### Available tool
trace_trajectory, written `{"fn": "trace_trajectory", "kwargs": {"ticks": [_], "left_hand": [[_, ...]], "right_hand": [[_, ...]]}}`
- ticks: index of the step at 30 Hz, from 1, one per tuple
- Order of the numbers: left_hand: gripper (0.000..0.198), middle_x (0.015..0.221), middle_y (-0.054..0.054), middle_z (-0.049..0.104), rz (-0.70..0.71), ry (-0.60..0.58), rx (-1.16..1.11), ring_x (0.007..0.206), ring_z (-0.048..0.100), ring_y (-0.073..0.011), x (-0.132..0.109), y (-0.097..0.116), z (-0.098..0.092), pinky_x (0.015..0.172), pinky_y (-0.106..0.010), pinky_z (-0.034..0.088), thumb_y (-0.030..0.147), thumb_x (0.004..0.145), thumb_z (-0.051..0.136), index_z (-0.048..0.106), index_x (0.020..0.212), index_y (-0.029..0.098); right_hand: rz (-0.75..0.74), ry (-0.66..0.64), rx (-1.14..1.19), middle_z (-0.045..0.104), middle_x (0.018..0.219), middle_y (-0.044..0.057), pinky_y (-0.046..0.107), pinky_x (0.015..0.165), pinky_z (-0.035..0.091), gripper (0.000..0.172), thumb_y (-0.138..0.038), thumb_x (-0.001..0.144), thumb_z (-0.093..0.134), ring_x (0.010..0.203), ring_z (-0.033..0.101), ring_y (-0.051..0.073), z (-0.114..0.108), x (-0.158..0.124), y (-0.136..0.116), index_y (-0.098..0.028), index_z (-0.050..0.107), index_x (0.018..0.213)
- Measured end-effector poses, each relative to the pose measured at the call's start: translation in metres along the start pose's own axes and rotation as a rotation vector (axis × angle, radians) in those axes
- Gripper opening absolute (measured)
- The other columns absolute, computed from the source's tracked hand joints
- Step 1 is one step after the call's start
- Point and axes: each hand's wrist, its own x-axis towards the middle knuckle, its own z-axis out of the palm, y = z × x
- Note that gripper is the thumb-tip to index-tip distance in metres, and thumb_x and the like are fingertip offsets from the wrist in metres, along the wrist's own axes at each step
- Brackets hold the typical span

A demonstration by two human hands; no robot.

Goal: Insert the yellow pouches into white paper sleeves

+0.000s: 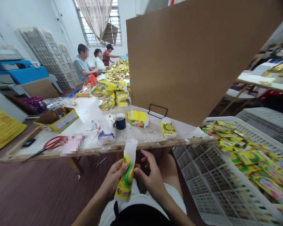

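Note:
My left hand grips a narrow yellow and green printed carton, its thumb pressed on the front. A white flap stands up from the carton's far end, and the carton tilts over my lap. Just to its right, my right hand has its fingers apart and curved, with nothing visible in them. Whether its fingertips brush the carton's edge I cannot tell. Beyond both hands, on the table, lie a yellow carton and a small stack of printed cartons.
A dark mug, red-handled scissors and an open box occupy the table. A large cardboard sheet stands upright behind. To my right is a white crate full of yellow packets. Several people sit at the far end by a heap of packets.

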Motion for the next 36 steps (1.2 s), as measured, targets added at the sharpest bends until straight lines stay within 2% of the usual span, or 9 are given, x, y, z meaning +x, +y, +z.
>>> {"fn": "trace_trajectory", "kwargs": {"ticks": [3,10,14,16,18,21,23,29,36], "left_hand": [[0.030,0.084,-0.002,0.070,0.089,-0.004,0.016,0.065,0.062,-0.0114,-0.001,-0.006,0.004,0.063,-0.021,0.046,0.033,0.078,0.068,0.061,0.104,0.018],[0.030,0.103,-0.005,0.067,0.149,-0.025,0.163,0.093,0.063,-0.0194,-0.002,-0.015,0.005,0.080,-0.028,0.048,0.036,0.084,0.061,0.055,0.110,0.022],[0.040,0.118,-0.009,0.063,0.178,-0.102,0.267,0.107,0.059,-0.0240,-0.002,-0.010,0.006,0.092,-0.034,0.044,0.035,0.082,0.063,0.051,0.117,0.021],[0.043,0.122,-0.011,0.060,0.222,-0.101,0.372,0.111,0.057,-0.0248,-0.003,-0.007,0.006,0.094,-0.035,0.043,0.035,0.083,0.062,0.048,0.121,0.021],[0.045,0.126,-0.011,0.058,0.293,-0.063,0.505,0.115,0.054,-0.0248,-0.004,-0.006,0.005,0.097,-0.035,0.041,0.033,0.084,0.059,0.045,0.124,0.021],[0.050,0.129,-0.011,0.055,0.368,-0.009,0.713,0.121,0.050,-0.0248,-0.005,-0.008,0.001,0.102,-0.035,0.037,0.031,0.084,0.058,0.041,0.130,0.019],[0.053,0.131,-0.013,0.054,0.374,-0.004,0.801,0.121,0.050,-0.0257,-0.006,-0.010,0.000,0.102,-0.035,0.037,0.031,0.084,0.058,0.039,0.132,0.017],[0.049,0.128,-0.012,0.059,0.375,-0.018,0.807,0.116,0.054,-0.0277,-0.009,-0.009,0.004,0.098,-0.033,0.040,0.031,0.086,0.056,0.046,0.132,0.019],[0.039,0.121,-0.010,0.064,0.297,-0.045,0.581,0.111,0.057,-0.0266,-0.007,-0.011,0.007,0.098,-0.034,0.040,0.038,0.086,0.055,0.060,0.120,0.019]], "right_hand": [[0.188,-0.209,0.287,0.065,0.091,0.008,0.030,0.069,0.050,0.040,-0.049,0.084,0.060,0.079,0.060,0.021,0.005,0.000,0.003,-0.016,0.062,0.107],[0.218,-0.300,0.422,0.064,0.088,0.005,0.029,0.074,0.047,0.033,-0.044,0.080,0.067,0.083,0.059,0.021,0.002,0.007,-0.001,-0.016,0.064,0.097],[0.147,-0.148,0.209,0.063,0.094,0.008,0.034,0.078,0.047,0.039,-0.044,0.080,0.068,0.086,0.057,0.023,-0.002,0.009,0.000,-0.016,0.061,0.106],[0.034,-0.024,0.013,0.058,0.110,0.010,0.038,0.084,0.045,0.051,-0.043,0.078,0.070,0.097,0.054,0.026,-0.007,0.009,-0.003,-0.019,0.055,0.120],[-0.092,0.039,-0.198,0.046,0.130,0.010,0.043,0.094,0.039,0.049,-0.041,0.078,0.070,0.113,0.044,0.029,-0.013,0.011,-0.010,-0.025,0.055,0.122],[-0.146,-0.064,-0.398,0.034,0.141,0.007,0.049,0.105,0.026,0.017,-0.032,0.083,0.065,0.126,0.030,0.031,-0.017,0.015,-0.021,-0.024,0.067,0.099],[-0.102,-0.170,-0.437,0.036,0.139,0.008,0.048,0.107,0.024,0.009,-0.023,0.084,0.062,0.128,0.028,0.030,-0.017,0.020,-0.025,-0.022,0.069,0.090],[-0.067,-0.336,-0.255,0.051,0.118,0.007,0.043,0.102,0.030,0.013,-0.012,0.081,0.063,0.116,0.041,0.026,-0.013,0.033,-0.027,-0.021,0.072,0.077],[-0.015,-0.313,-0.056,0.056,0.095,0.004,0.032,0.087,0.041,0.021,-0.018,0.084,0.060,0.096,0.054,0.021,-0.010,0.032,-0.030,-0.017,0.066,0.064]]}}
